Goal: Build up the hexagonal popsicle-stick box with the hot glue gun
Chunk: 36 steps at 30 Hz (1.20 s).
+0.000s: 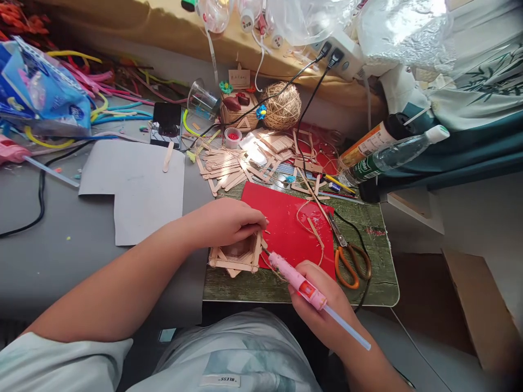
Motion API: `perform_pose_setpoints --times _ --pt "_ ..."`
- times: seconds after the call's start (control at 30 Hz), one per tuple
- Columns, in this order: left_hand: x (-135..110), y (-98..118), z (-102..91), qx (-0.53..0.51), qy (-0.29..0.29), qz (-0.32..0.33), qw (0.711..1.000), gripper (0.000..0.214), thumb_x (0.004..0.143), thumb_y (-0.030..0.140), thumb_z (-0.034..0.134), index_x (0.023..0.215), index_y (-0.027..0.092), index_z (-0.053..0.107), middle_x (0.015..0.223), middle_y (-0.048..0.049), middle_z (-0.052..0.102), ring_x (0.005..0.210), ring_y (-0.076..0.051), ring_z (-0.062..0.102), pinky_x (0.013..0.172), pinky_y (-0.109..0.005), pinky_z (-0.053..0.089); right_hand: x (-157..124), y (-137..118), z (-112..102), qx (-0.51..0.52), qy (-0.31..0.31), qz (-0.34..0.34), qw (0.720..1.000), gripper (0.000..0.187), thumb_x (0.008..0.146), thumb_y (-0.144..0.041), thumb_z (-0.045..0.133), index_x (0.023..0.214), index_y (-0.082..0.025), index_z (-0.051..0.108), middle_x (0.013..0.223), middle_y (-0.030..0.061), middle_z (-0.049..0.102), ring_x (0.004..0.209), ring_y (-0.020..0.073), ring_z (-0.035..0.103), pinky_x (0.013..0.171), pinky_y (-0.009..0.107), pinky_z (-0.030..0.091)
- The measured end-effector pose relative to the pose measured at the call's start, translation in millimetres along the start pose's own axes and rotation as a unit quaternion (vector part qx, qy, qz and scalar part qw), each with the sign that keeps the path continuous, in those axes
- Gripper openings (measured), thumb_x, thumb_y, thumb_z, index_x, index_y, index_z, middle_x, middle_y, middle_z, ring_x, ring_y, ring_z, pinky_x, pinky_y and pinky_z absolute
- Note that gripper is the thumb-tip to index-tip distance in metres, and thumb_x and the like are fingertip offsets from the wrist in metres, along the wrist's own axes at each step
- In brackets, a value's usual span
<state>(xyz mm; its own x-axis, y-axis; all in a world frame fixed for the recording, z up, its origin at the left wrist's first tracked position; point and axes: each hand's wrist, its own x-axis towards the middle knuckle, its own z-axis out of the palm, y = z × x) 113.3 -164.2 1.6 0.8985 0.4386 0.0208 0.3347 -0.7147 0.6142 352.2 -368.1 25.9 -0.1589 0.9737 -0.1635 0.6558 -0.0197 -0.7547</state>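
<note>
My right hand [322,305] is wrapped round a pink hot glue gun [296,279], with a clear glue stick [347,326] poking out of its back end. The gun's nozzle touches or nearly touches the right side of a small craft-stick box [235,265], built of wooden sticks crossed at angles. Over the box's far edge lies my left hand [235,218], its fingers closed at the upper right corner; the fingertips are partly hidden. Thin twine [274,272] runs along the table by the box. Beneath and beyond is a red sheet [281,218] with bits of dried glue.
Orange-handled scissors [347,261] lie right of the red sheet. Behind are a pile of craft sticks [224,166], a twine ball [281,106], a plastic bottle [396,155] and black cables. A grey card [151,201] and another pink glue gun [12,151] are at left.
</note>
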Motion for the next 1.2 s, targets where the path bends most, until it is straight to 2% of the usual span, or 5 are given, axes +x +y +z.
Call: perform_pose_setpoints --times 0.3,0.73,1.0,1.2 --pt "0.1 -2.3 1.8 0.001 0.000 0.004 1.000 0.026 0.105 0.031 0.054 0.116 0.027 0.077 0.109 -0.0030 0.082 0.098 -0.021 0.075 0.080 -0.030 0.051 1.3 -0.3 -0.1 -0.001 0.001 0.005 1.000 0.011 0.099 -0.020 0.055 0.090 -0.025 0.053 0.084 0.0012 0.057 0.073 0.0192 0.055 0.067 0.032 0.046" --pt "0.5 -2.7 2.1 -0.005 0.001 0.002 1.000 0.024 0.104 0.030 0.056 0.116 0.027 0.077 0.108 -0.0034 0.082 0.097 -0.021 0.076 0.080 -0.029 0.051 -7.3 5.1 2.0 -0.004 -0.009 0.023 1.000 0.009 0.098 -0.017 0.057 0.095 -0.025 0.054 0.088 0.0021 0.057 0.076 0.0205 0.055 0.071 0.034 0.047" --pt "0.6 -2.8 2.8 -0.007 0.007 0.004 1.000 0.025 0.104 0.031 0.055 0.116 0.027 0.077 0.107 -0.0036 0.082 0.096 -0.021 0.076 0.079 -0.030 0.051 -4.7 4.5 6.7 -0.010 0.005 0.000 1.000 0.011 0.098 -0.015 0.055 0.094 -0.025 0.053 0.088 0.0025 0.056 0.077 0.0204 0.054 0.070 0.034 0.047" --pt "1.1 -3.4 3.4 0.003 0.003 0.003 1.000 0.025 0.105 0.031 0.056 0.117 0.028 0.077 0.109 -0.0023 0.082 0.098 -0.021 0.076 0.079 -0.029 0.050 -6.4 5.0 9.1 -0.012 0.008 0.007 1.000 0.011 0.096 -0.014 0.056 0.097 -0.025 0.054 0.090 0.0027 0.056 0.078 0.0205 0.054 0.072 0.034 0.047"
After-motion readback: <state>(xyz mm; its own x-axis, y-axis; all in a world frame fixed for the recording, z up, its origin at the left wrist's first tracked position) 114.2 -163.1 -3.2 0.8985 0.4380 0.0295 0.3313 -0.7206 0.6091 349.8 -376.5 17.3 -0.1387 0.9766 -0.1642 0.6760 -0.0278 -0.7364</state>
